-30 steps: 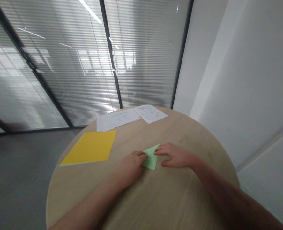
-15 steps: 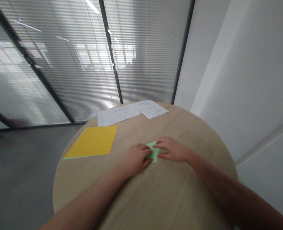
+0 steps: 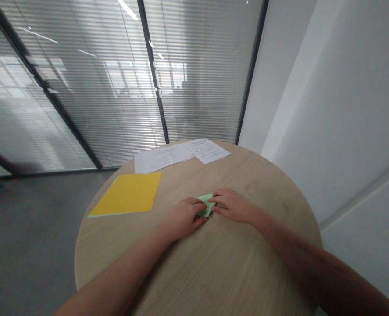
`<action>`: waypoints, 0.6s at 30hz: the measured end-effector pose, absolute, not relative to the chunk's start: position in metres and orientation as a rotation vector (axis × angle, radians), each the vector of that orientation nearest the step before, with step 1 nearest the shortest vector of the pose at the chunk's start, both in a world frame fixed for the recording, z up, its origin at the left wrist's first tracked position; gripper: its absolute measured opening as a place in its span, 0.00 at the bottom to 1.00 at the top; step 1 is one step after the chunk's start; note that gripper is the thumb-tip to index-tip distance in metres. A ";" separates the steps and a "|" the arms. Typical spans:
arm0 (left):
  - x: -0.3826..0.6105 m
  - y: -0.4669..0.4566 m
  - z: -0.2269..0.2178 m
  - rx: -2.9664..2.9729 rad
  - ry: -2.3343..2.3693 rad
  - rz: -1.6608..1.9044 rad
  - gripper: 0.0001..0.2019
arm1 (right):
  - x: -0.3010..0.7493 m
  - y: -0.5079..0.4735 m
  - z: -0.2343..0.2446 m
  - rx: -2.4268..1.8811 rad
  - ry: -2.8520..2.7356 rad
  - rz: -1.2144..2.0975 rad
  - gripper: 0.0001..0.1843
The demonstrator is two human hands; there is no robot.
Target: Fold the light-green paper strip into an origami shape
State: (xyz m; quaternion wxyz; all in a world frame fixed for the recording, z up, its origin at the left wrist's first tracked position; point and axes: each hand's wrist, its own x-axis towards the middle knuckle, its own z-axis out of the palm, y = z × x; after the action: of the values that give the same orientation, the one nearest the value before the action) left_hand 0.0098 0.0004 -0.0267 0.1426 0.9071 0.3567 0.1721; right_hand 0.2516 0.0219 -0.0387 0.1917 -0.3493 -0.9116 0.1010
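A small folded piece of light green paper (image 3: 205, 205) lies on the round wooden table (image 3: 214, 272), near its middle. My left hand (image 3: 183, 216) rests on the table with its fingertips pinched on the paper's left side. My right hand (image 3: 233, 204) comes in from the right and its fingertips press on the paper's right side. The two hands nearly meet over the paper, so only a small green strip shows between them.
A yellow square sheet (image 3: 127, 199) lies flat to the left on the table. White printed sheets (image 3: 181, 154) lie at the far edge. Behind the table is a glass wall with blinds (image 3: 115, 87); a white wall (image 3: 345, 109) stands close on the right.
The hands have drawn closer together over the green paper, which shows smaller now than a second ago. The camera view has shifted slightly.
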 end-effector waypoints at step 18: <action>0.006 -0.011 0.004 1.748 1.310 1.011 0.18 | 0.234 -0.005 -0.019 -1.129 -2.042 0.841 0.14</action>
State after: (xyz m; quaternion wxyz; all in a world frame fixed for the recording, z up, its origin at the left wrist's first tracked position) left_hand 0.0063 -0.0110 0.0038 0.3592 0.6777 0.5079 0.3922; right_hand 0.2343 -0.0052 -0.0188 0.3246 -0.4305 -0.7787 0.3209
